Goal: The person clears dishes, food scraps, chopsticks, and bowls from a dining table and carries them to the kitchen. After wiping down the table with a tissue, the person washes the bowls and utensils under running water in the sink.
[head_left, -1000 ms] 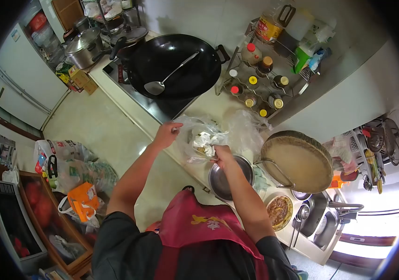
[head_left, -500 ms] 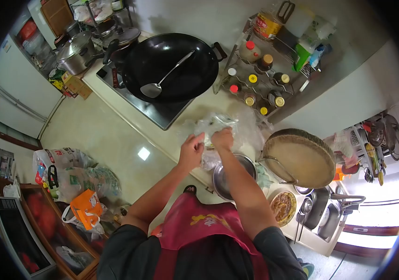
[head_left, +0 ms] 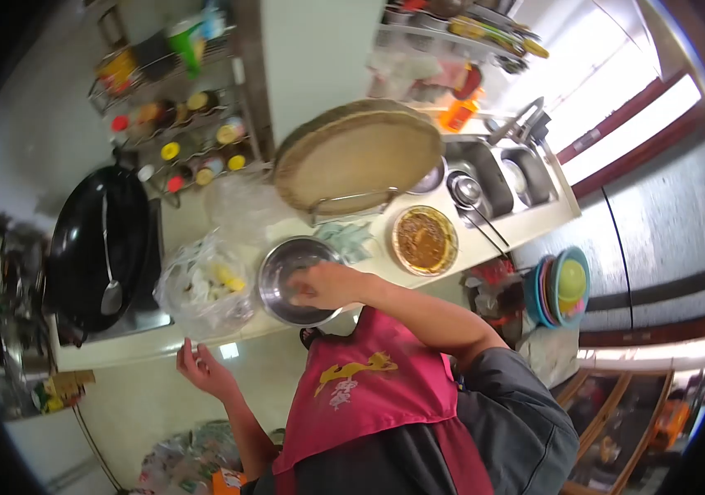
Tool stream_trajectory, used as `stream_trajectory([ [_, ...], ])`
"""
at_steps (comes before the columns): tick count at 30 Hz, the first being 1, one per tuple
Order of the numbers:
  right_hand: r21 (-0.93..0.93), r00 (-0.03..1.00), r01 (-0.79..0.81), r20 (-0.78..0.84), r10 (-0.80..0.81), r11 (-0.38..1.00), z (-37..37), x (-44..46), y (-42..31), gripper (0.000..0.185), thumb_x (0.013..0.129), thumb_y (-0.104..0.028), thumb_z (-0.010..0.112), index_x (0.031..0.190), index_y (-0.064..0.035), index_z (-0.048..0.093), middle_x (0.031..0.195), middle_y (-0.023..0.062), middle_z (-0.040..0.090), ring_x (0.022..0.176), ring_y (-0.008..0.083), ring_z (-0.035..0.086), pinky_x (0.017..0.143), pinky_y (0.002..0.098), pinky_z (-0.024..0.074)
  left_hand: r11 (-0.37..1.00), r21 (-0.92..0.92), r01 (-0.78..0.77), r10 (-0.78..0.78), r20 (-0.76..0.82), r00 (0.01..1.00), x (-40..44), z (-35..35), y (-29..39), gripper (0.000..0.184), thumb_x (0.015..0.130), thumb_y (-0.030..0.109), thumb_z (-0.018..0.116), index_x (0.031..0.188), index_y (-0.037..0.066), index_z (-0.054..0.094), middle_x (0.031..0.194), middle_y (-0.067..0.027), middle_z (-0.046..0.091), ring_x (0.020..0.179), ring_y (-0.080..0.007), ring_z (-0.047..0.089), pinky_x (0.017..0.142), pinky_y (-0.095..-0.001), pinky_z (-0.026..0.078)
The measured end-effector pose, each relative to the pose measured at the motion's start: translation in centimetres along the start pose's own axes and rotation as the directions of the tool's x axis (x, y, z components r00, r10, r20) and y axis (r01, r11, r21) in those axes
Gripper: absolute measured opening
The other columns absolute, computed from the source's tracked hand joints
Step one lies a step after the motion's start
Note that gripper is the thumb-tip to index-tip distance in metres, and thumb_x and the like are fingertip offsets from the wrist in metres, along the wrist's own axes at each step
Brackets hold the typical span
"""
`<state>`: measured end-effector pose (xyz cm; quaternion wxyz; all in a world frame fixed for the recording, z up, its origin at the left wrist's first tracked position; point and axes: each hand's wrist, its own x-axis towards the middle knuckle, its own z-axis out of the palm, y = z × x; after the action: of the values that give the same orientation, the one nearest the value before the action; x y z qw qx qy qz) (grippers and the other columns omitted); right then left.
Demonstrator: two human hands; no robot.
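My right hand [head_left: 327, 285] is over the steel bowl [head_left: 268, 276] on the counter, its fingers blurred inside the rim. Whether they hold anything cannot be made out. By the counter's front edge, my left hand [head_left: 206, 371] is raised with its fingers apart and nothing in them. Just above it on the counter sits a clear plastic bag [head_left: 191, 301], its mouth loose, with pale and yellow pieces [head_left: 227, 278] inside. A greenish cloth [head_left: 344, 239] lies to the right of the bowl.
A black wok [head_left: 80, 239] with a metal spatula [head_left: 106, 239] rests on the stove at left. Bottles [head_left: 171, 151] fill a rack behind. A round wooden board [head_left: 360, 157] stands upright in a wire holder. Right of it are a dish of brown sauce [head_left: 425, 240] and the sink [head_left: 484, 177].
The view has swung right, toward the sink. Both hands have left the plastic bag, which now stands more open; my right hand has moved over the steel bowl and my left has drawn back.
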<state>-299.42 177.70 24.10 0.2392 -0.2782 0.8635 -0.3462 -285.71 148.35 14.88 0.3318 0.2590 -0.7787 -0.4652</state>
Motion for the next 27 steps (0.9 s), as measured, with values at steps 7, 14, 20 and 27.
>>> stream_trajectory([
  [7,0.32,0.82,-0.239,-0.439,0.367,0.917,-5.1,-18.8,12.8,0.036,0.088,-0.027,0.069,0.113,-0.0013,0.065,0.093,0.0155,0.071,0.081,0.0241,0.069,0.075,0.0351,0.0541,0.868,-0.296,-0.4,0.457,0.156,0.876,-7.5,7.2,7.4,0.032,0.093,0.003,0.058,0.124,-0.003,0.057,0.117,-0.0145,0.051,0.084,-0.0155,0.052,0.066,-0.025,0.044],
  [14,0.361,0.446,-0.482,-0.683,0.578,0.798,-8.9,-36.3,32.5,0.045,0.084,-0.029,0.072,0.114,0.003,0.062,0.102,0.0199,0.067,0.091,0.0277,0.066,0.082,0.037,0.0519,0.915,-0.227,0.333,0.024,0.854,0.519,-25.5,22.1,11.7,0.034,0.094,0.009,0.06,0.126,0.001,0.054,0.093,-0.0047,0.06,0.071,-0.0063,0.056,0.059,-0.02,0.046],
  [20,0.076,0.338,-0.652,-0.862,0.379,0.754,-9.3,-41.1,47.3,0.059,0.077,-0.031,0.075,0.127,-0.007,0.054,0.126,0.0207,0.052,0.118,0.0377,0.05,0.093,0.049,0.047,0.869,0.067,0.49,-0.169,0.971,0.168,-39.0,30.4,18.8,0.036,0.093,0.012,0.063,0.125,0.0,0.054,0.096,-0.0075,0.063,0.066,-0.01,0.061,0.05,-0.0208,0.047],
  [27,0.076,0.594,-0.355,-0.751,0.288,0.932,-8.8,-37.1,51.0,0.032,0.078,-0.013,0.063,0.11,-0.0093,0.06,0.095,0.0182,0.057,0.09,0.0387,0.059,0.075,0.0484,0.0509,0.969,-0.197,-0.148,0.229,0.941,0.247,-44.0,42.0,23.2,0.031,0.09,0.013,0.065,0.118,0.003,0.06,0.101,-0.0115,0.061,0.07,-0.0168,0.063,0.063,-0.0296,0.052],
])
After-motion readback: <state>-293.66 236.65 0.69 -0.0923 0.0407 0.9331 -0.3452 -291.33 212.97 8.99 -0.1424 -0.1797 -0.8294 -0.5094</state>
